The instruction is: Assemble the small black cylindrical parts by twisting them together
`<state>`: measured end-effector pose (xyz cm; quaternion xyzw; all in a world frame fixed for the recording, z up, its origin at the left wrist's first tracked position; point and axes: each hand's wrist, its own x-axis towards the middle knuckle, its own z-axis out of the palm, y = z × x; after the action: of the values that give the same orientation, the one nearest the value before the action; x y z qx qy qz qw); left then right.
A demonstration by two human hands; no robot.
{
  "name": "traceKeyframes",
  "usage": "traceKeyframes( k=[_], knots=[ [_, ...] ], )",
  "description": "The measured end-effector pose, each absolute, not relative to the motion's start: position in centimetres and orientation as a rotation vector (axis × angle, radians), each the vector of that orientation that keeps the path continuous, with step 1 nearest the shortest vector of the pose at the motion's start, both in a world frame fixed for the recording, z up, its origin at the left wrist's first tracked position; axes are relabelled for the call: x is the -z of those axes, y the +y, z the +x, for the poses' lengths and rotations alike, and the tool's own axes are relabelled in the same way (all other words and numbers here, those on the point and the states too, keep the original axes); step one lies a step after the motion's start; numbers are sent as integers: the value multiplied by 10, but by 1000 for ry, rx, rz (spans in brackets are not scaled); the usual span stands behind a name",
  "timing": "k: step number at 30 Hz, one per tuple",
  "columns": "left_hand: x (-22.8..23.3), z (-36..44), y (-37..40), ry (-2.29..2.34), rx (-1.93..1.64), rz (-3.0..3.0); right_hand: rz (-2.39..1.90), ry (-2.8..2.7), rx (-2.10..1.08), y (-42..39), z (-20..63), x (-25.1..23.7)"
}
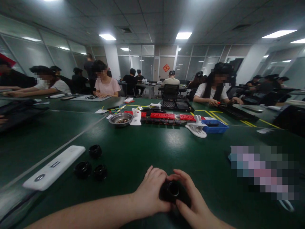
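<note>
Close to my body, both hands are closed around a glossy black rounded piece point(173, 189) with a round opening that faces up toward me. My left hand point(152, 189) grips it from the left, fingers together over its far side. From the right, my right hand point(190, 194) curves round it, with the thumb at its near edge. Its lower part is hidden by my hands and shadow. Three similar black hollow pieces stand grouped to the left: one farther back point(95, 151), one nearer on the left point(83, 169) and one nearer on the right point(100, 172).
A long white device point(56, 167) with a cable lies left. Farther back are a metal bowl point(121, 120) of small parts, red socket blocks point(163, 115), a white clamp point(198, 127) and a blue bin point(216, 126). Right lies a blurred item point(262, 171). Other people sit across the table.
</note>
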<state>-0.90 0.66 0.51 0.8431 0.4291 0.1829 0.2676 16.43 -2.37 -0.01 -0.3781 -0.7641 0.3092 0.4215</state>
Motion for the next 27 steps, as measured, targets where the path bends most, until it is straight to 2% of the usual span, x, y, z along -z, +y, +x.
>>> traceKeyframes(
  k=[8, 16, 23, 27],
  knots=[
    [-6, -10, 7, 1137, -516, 2259, -1107, -1852, -745, -20, 167, 10],
    [-7, -9, 6, 1139, -491, 2287, -947, -2009, -767, -23, 167, -3],
    [-3, -9, 7, 1156, -505, 2309, -1139, -1929, -624, -20, 163, 3],
    [-2, -9, 6, 1150, -516, 2315, -1081, -1963, -623, -21, 162, 1]
  ],
)
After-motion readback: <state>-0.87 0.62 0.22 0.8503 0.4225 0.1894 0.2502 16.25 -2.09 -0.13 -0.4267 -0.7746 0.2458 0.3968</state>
